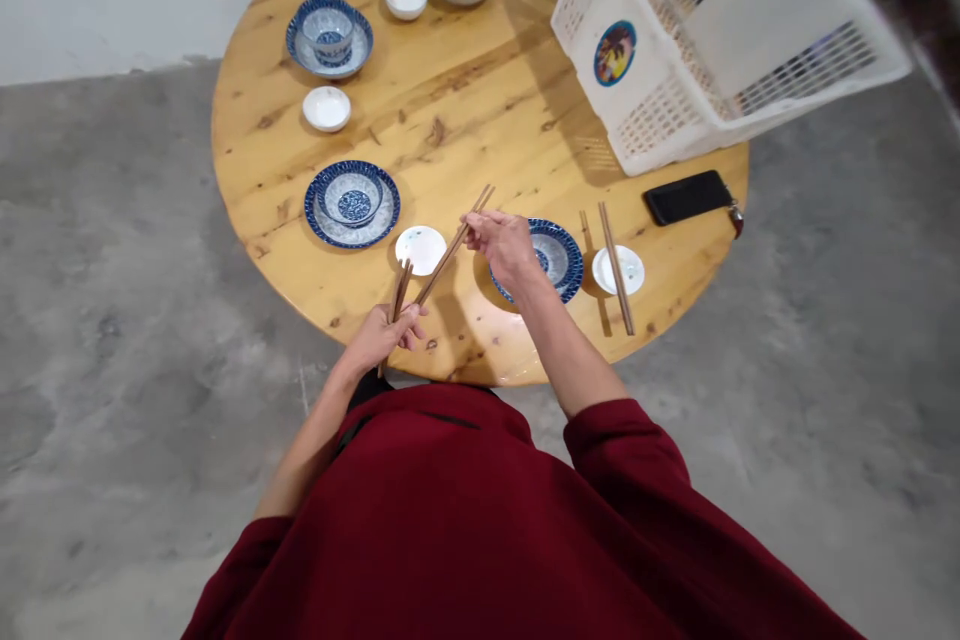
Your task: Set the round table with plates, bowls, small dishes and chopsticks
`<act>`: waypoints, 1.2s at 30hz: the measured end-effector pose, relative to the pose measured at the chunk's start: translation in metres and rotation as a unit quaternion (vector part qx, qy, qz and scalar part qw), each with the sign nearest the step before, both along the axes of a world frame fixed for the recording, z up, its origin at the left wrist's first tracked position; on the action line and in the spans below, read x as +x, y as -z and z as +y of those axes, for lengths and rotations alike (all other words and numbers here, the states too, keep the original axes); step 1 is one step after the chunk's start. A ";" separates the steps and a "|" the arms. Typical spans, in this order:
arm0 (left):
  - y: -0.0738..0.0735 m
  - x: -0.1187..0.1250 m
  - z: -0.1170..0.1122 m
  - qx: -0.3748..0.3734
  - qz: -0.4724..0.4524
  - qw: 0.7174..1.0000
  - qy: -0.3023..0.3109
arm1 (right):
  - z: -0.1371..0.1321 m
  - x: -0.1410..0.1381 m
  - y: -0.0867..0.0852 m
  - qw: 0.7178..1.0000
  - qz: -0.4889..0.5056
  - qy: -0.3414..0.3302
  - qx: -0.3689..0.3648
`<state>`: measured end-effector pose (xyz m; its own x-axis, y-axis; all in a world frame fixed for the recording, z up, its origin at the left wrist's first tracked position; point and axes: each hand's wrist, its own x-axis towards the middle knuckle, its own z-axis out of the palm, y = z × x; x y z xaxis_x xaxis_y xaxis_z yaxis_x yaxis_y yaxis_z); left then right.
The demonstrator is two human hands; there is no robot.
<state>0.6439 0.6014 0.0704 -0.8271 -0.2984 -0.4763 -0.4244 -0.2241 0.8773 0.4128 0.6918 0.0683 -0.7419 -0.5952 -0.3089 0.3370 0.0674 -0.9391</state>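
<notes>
My left hand (390,332) is closed around a bundle of brown chopsticks (401,288) at the table's near edge. Between the fingertips of my right hand (501,238) is a pair of chopsticks (454,245), slanting down toward my left hand. Just beyond lies a small white dish (421,249), partly behind that pair. A blue-and-white plate with a bowl (559,255) sits beneath my right wrist, which hides part of it. To the right, another pair of chopsticks (616,265) rests across a second small white dish (634,270).
Further blue-and-white plate-and-bowl sets (352,205) and small white bowls (327,108) stand along the left and far side of the round wooden table (450,120). A white plastic crate (660,110) occupies the right side, with a black phone (686,197) before it.
</notes>
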 end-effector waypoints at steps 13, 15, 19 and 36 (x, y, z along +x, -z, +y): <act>0.052 -0.014 -0.046 0.064 -0.105 0.992 -0.017 | -0.064 -0.029 0.076 0.989 -0.020 0.010 0.146; 0.055 -0.013 -0.048 0.064 -0.114 0.991 -0.007 | -0.065 -0.029 0.077 0.987 -0.014 0.010 0.158; 0.058 -0.010 -0.048 0.071 -0.127 0.989 0.005 | -0.066 -0.027 0.075 0.985 -0.021 -0.008 0.171; 0.056 -0.011 -0.041 0.060 -0.118 0.991 0.014 | -0.073 -0.026 0.072 0.985 -0.035 -0.021 0.168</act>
